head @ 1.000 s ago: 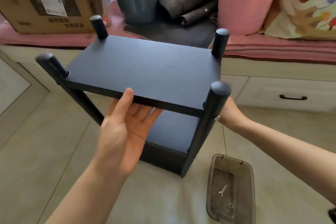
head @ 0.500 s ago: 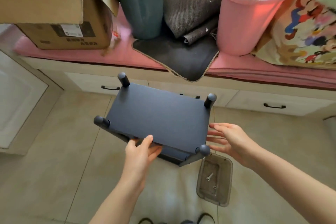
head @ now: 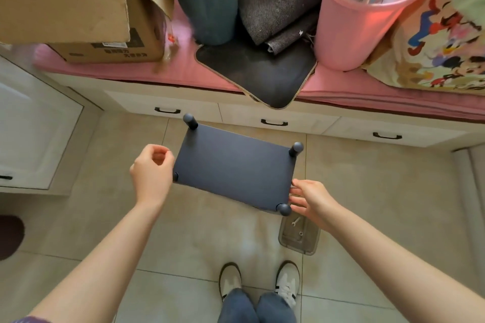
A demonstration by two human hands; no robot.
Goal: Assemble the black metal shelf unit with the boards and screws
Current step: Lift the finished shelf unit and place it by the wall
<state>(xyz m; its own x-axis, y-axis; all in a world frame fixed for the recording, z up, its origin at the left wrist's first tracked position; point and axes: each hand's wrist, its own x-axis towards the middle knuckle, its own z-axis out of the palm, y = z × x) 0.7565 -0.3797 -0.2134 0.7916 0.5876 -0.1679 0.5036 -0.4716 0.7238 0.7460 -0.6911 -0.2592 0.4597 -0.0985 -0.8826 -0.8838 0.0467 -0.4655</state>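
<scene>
The black shelf unit [head: 233, 170] stands upright on the tiled floor, seen from above, with its dark top board and round post tops at the corners. My left hand [head: 152, 176] hovers at its left side with fingers loosely curled around nothing, covering most of the near-left post. My right hand [head: 311, 200] is at the right edge beside the near-right post [head: 284, 209], fingers straight, their tips at or just off the board. A clear plastic tray [head: 309, 246] on the floor behind that hand holds a small wrench [head: 295, 221] and a small metal part.
A white drawer bench [head: 273, 119] with a pink cushion runs behind the shelf, carrying a cardboard box [head: 78, 8], a blue bin [head: 207, 2], a pink bin [head: 359, 23] and dark mats. My feet [head: 258, 283] stand just in front. A white cabinet is at left.
The view has risen and pulled back, so the shelf looks smaller. My left hand let go of the front edge and moved to the left side. My right hand stays by the right edge.
</scene>
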